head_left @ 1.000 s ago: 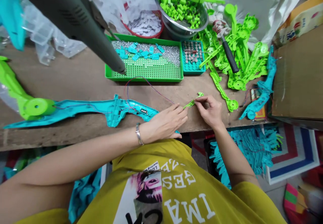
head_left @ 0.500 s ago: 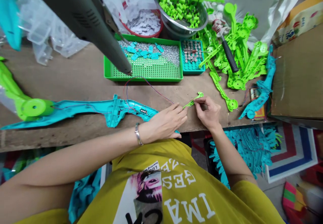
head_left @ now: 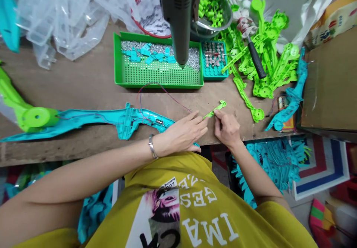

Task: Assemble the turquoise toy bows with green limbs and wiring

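My left hand (head_left: pixel 185 132) lies over the right end of a long blue plastic shell (head_left: pixel 92 118), fingers stretched forward and thumb at the near edge. The shell's tip shows between them. Thin red and blue wires run from the shell and arch toward my left fingertips. My right hand (head_left: pixel 228 129) is closed, thumb and forefinger at a slim green plastic piece (head_left: pixel 221 104). That piece slants on the bench, its lower end beside my left fingertips. At the shell's far left a green arm with a round hub (head_left: pixel 37 118) is attached.
A dark power screwdriver (head_left: pixel 181 21) hangs over a green tray (head_left: pixel 158 78) of screws and blue pieces. Behind stands a steel bowl (head_left: pixel 227 19) of green parts. Right lie a teal box (head_left: pixel 216 73), a black-handled hammer (head_left: pixel 256 60), piled green parts (head_left: pixel 263 91) and a cardboard box (head_left: pixel 330 80).
The hanging screwdriver has swung right and now points nearly straight down. My right fingers have drawn slightly back, showing more of the green piece. My left hand stays in place.
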